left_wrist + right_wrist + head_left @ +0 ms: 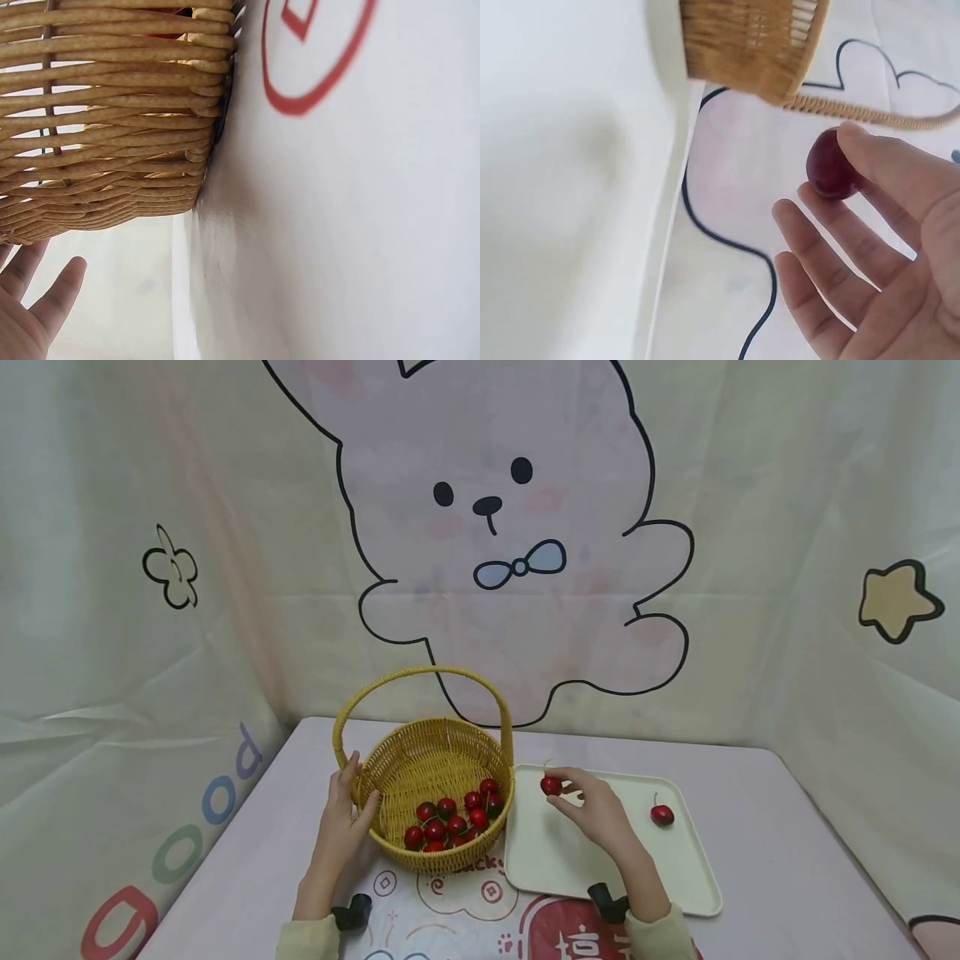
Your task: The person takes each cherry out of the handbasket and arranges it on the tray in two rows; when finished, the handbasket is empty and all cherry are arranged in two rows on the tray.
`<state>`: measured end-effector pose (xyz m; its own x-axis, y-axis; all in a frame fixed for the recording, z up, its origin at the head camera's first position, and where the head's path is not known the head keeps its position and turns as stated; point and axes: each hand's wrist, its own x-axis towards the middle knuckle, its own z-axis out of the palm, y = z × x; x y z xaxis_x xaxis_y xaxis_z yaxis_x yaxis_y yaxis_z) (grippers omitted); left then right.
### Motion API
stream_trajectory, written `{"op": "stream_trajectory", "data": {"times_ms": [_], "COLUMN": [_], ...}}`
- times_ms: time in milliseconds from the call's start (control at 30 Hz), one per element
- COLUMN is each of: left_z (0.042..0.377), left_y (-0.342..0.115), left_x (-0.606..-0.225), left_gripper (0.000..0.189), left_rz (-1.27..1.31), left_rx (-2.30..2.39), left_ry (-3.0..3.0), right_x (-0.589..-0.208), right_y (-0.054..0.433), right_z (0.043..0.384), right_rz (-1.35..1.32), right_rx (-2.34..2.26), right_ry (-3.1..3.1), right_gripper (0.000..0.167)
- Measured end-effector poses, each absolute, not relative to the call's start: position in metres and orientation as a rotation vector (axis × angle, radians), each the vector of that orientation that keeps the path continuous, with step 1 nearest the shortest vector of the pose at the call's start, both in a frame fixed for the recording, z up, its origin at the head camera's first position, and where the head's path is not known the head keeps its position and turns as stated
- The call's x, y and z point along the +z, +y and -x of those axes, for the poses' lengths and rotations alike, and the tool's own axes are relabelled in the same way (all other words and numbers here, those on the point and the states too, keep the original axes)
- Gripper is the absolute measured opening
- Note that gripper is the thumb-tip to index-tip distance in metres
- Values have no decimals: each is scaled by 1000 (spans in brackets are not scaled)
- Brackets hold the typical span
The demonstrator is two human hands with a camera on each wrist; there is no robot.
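My right hand [596,810] pinches a dark red cherry [551,786] between thumb and fingertips, above the left part of a cream tray [585,860]. In the right wrist view the held cherry [831,165] sits at the thumb tip, with the other fingers spread below. A second cherry [662,815], stem up, lies on the tray's right side. My left hand [342,818] rests against the left side of a yellow wicker basket [397,760], its fingers near the handle base. Its straight fingers [60,296] show beside the weave in the left wrist view. Several cherries [456,825] lie inside the basket.
The basket's tall arched handle [423,671] rises above it. The tray stands directly to the basket's right on a white table [262,860] with printed drawings and red lettering. A cloth backdrop [750,610] with a cartoon bear hangs behind the table.
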<state>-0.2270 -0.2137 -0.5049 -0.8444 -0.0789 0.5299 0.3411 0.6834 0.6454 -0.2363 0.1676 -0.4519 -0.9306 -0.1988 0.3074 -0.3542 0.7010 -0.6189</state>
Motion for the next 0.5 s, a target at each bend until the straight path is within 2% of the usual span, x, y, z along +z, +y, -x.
{"op": "stream_trajectory", "data": {"times_ms": [500], "left_z": [228], "left_y": [-214], "left_x": [-505], "left_gripper": [78], "left_rz": [203], "left_rx": [-1052], "left_ry": [-2370], "right_x": [-465], "right_y": [221], "right_z": [250], "right_rz": [-346], "right_rx": [985], "right_ry": [-2728], "right_gripper": [37]}}
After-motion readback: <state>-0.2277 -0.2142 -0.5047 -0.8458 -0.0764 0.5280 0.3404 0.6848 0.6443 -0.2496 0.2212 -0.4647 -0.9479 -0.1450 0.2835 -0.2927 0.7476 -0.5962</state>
